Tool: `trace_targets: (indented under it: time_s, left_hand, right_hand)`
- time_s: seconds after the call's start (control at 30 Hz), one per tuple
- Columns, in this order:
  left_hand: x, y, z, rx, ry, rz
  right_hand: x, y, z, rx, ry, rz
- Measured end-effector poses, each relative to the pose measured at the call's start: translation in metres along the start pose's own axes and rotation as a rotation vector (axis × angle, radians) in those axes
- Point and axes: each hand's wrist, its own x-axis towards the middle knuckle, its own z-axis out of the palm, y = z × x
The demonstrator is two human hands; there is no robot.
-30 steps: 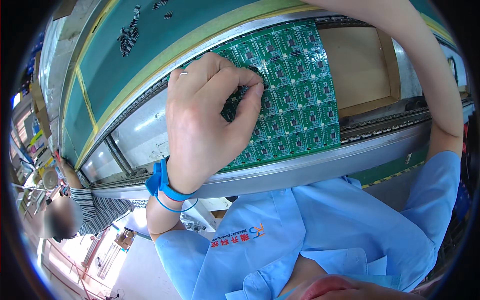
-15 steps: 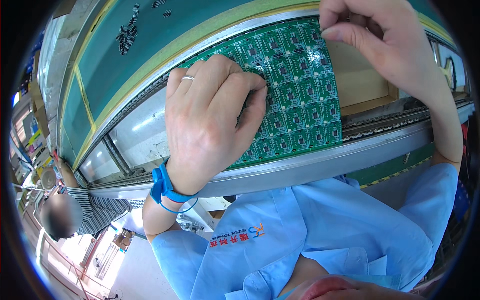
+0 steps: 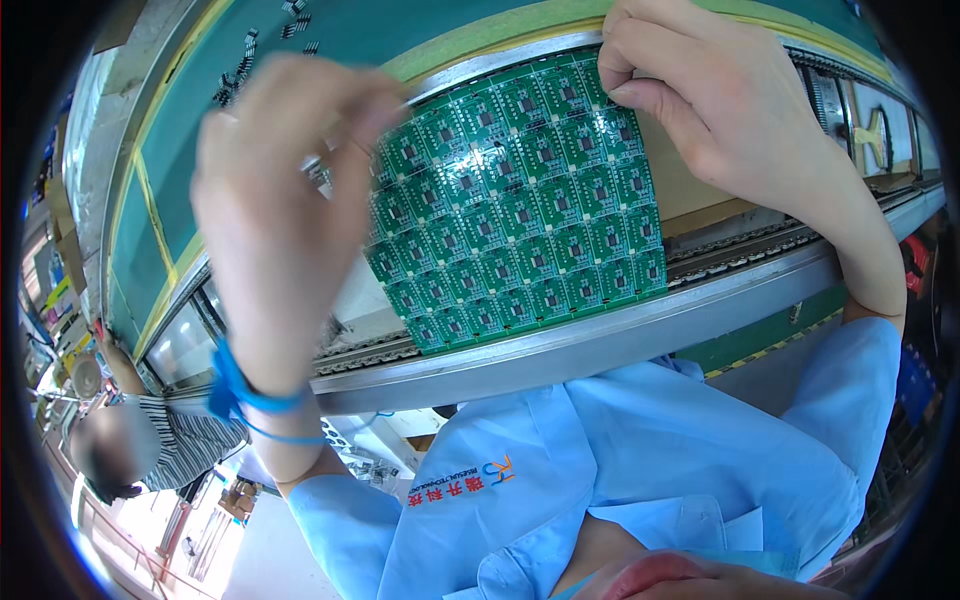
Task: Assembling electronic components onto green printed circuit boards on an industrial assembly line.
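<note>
A green circuit board panel (image 3: 520,200), made up of several repeated small boards with dark chips, lies across the conveyor rails. Over its left end, my left hand (image 3: 280,190) is smeared by motion, so its fingers and anything in them do not show clearly. A blue strap (image 3: 245,390) circles that wrist. My right hand (image 3: 690,90) is at the panel's far right corner, thumb and fingers closed in a pinch; what they hold, if anything, is hidden. Past my left hand, small black-and-silver components (image 3: 240,70) lie scattered on the green mat (image 3: 185,150).
A metal rail (image 3: 590,335) with a chain runs along the panel's near side, and another passes along its far side. Yellow tape (image 3: 160,215) lines the mat. A cardboard piece (image 3: 690,195) shows right of the panel. Another person in a striped top (image 3: 195,445) is at the left.
My left hand has lifted off the panel and swung left toward the loose components, uncovering more of the boards. My right hand remains pinched at the same corner. The view has shifted slightly.
</note>
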Motion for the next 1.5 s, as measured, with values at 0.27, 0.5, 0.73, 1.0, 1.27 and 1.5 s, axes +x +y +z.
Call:
trace_targets:
  time_s: [0.27, 0.5, 0.73, 1.0, 1.27, 1.5]
  left_hand:
    - [0.013, -0.088, -0.002, -0.131, -0.038, -0.335]
    - [0.011, -0.097, 0.002, -0.174, 0.089, -0.366]
    - [0.0, -0.1, -0.01, -0.288, 0.146, -0.378]
    - [-0.006, -0.071, -0.018, -0.525, 0.173, -0.42]
    - [-0.024, -0.042, -0.024, -0.639, 0.144, -0.408]
    - [-0.031, -0.014, -0.029, -0.69, 0.13, -0.507]
  right_hand:
    - [0.005, -0.017, 0.002, -0.036, 0.064, -0.006]
    - [-0.001, -0.002, 0.026, -0.137, 0.251, -0.124]
    - [-0.002, 0.0, 0.029, -0.11, 0.264, -0.112]
    - [-0.004, 0.0, 0.028, -0.102, 0.279, -0.079]
    - [-0.009, 0.007, 0.029, 0.206, 0.166, 0.102]
    - [0.003, -0.002, 0.034, 0.197, 0.193, 0.02]
